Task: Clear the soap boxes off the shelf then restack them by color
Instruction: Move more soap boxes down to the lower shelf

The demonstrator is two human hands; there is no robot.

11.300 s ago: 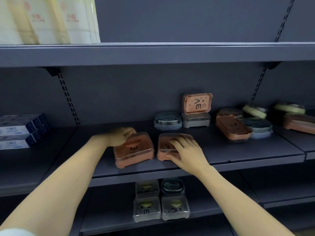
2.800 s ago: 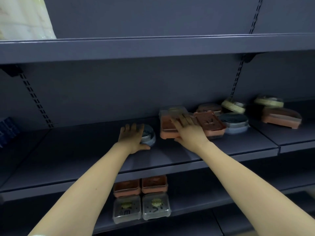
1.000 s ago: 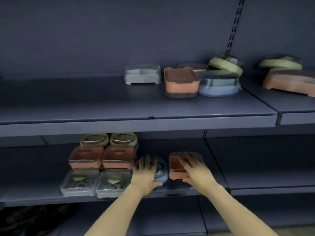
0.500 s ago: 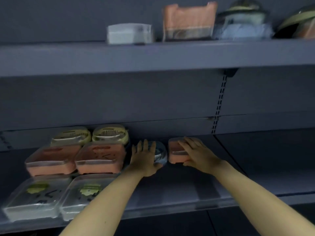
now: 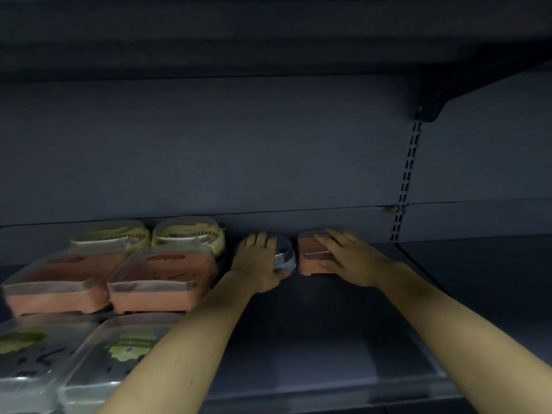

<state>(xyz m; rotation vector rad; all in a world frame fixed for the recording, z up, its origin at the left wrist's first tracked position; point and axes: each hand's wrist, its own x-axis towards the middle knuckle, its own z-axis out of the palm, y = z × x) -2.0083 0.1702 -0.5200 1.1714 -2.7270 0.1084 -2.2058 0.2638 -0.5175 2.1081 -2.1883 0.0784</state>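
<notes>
On the lower shelf (image 5: 313,339), my left hand (image 5: 258,261) lies over a round blue-grey soap box (image 5: 285,256), fingers spread on its lid and thumb at its front. Beside it, my right hand (image 5: 349,258) covers an orange soap box (image 5: 310,258), thumb against its front side. Both boxes sit near the back wall, close together. To the left stand two yellow boxes (image 5: 188,234), two orange boxes (image 5: 161,279) and two clear grey boxes (image 5: 119,360) in rows.
The underside of the shelf above (image 5: 268,34) hangs dark overhead. A slotted upright (image 5: 406,180) with a bracket divides the back panel at the right. Bare shelf surface shows in front of my hands and in the bay to the right.
The camera has dropped and come closer to the lower shelf. Both hands have pushed their boxes a little further back toward the wall.
</notes>
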